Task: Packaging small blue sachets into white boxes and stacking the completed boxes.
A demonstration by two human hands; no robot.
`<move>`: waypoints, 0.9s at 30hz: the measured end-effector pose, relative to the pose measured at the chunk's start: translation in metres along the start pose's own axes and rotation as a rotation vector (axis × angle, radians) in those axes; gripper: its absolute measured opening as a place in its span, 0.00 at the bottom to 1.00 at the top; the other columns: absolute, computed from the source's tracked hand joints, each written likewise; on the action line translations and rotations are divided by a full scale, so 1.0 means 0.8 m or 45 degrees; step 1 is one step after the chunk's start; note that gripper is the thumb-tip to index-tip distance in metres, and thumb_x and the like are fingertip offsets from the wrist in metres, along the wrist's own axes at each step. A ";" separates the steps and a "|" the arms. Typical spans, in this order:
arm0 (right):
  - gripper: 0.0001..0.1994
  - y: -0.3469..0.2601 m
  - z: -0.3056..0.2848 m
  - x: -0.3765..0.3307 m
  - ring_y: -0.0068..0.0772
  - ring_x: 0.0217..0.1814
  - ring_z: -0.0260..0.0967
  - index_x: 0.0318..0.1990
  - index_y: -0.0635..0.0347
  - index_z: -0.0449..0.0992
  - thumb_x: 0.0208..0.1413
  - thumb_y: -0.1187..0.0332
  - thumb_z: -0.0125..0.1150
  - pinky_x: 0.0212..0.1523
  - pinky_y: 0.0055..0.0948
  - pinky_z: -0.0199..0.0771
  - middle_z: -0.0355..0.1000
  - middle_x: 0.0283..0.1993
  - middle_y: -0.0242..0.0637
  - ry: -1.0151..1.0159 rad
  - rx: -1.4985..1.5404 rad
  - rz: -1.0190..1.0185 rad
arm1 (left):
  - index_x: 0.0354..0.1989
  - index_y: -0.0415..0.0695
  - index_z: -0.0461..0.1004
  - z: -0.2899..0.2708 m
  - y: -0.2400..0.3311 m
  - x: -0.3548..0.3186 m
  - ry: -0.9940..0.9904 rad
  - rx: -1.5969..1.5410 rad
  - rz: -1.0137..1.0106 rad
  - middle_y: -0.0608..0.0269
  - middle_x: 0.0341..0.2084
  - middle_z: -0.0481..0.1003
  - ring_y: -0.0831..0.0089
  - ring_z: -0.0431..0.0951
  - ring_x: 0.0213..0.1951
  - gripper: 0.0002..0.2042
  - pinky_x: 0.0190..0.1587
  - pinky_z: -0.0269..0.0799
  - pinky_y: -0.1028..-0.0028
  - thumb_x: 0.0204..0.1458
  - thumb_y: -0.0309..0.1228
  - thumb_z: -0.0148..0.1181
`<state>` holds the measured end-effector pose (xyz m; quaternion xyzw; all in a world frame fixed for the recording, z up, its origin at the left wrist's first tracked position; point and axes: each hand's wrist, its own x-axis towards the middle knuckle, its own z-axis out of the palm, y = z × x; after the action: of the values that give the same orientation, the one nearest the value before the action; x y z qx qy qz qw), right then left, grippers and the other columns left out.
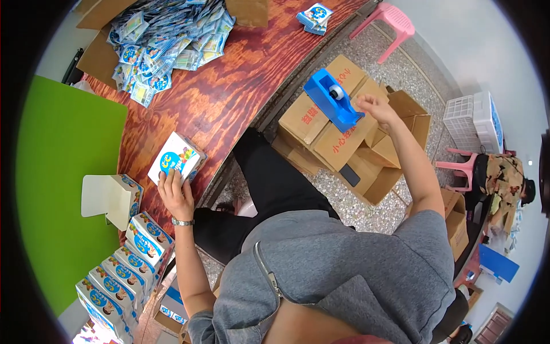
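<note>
My left hand (176,195) holds a small white carton (179,153) with blue and fruit-coloured print at the table's edge, its fingers lying over the top. Over on the right, my right hand (375,109) is closed in a pinch beside the cutting end of a blue tape dispenser (334,100). Anything thin between those fingertips is too small to make out. The dispenser carries a roll of clear tape (337,92) and stands on a closed brown cardboard box (321,123).
A large carton of small blue-and-white packets (166,43) is spilling onto the red-brown table (229,74). Several printed cartons (117,275) are stacked at lower left, near a carton with a raised flap (114,198). Open cardboard boxes (372,172), pink stools (392,20) and another person (504,175) are rightward.
</note>
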<state>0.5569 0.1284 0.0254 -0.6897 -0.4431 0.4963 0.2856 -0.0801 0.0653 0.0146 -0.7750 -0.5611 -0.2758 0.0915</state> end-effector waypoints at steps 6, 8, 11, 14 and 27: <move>0.08 0.041 0.017 -0.067 0.16 0.34 0.69 0.35 0.55 0.77 0.60 0.61 0.65 0.33 0.27 0.68 0.74 0.33 0.25 0.200 0.009 0.215 | 0.52 0.40 0.76 0.000 -0.001 -0.001 0.012 0.005 -0.003 0.54 0.54 0.75 0.46 0.69 0.61 0.17 0.63 0.63 0.52 0.53 0.24 0.65; 0.11 0.087 0.039 -0.067 0.15 0.33 0.69 0.36 0.57 0.78 0.60 0.59 0.64 0.29 0.28 0.67 0.75 0.31 0.27 0.261 -0.082 0.475 | 0.52 0.41 0.76 0.003 -0.001 -0.001 0.043 0.015 0.021 0.54 0.53 0.75 0.46 0.69 0.61 0.17 0.63 0.63 0.52 0.52 0.24 0.65; 0.13 0.144 0.041 -0.043 0.16 0.28 0.69 0.37 0.60 0.78 0.60 0.58 0.63 0.26 0.29 0.67 0.73 0.26 0.30 0.293 -0.484 0.066 | 0.52 0.41 0.76 0.003 -0.002 -0.002 0.029 -0.024 -0.030 0.54 0.54 0.75 0.46 0.69 0.61 0.17 0.63 0.64 0.53 0.52 0.24 0.65; 0.16 0.183 0.034 -0.041 0.32 0.35 0.78 0.39 0.60 0.82 0.56 0.55 0.66 0.39 0.33 0.76 0.79 0.31 0.45 0.490 -1.107 0.081 | 0.52 0.42 0.77 0.004 -0.003 -0.002 0.063 -0.025 -0.018 0.56 0.54 0.75 0.48 0.69 0.61 0.17 0.62 0.64 0.52 0.52 0.25 0.66; 0.05 -0.131 0.333 -0.088 0.17 0.38 0.74 0.40 0.56 0.77 0.63 0.67 0.62 0.38 0.21 0.72 0.76 0.34 0.28 -0.621 0.299 -0.354 | 0.50 0.43 0.76 0.016 0.027 0.006 0.184 0.054 -0.190 0.56 0.51 0.76 0.47 0.71 0.58 0.17 0.58 0.67 0.54 0.51 0.27 0.66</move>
<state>0.2647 0.0995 0.0516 -0.4453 -0.5282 0.6513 0.3139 -0.0547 0.0675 0.0102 -0.7070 -0.6149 -0.3253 0.1273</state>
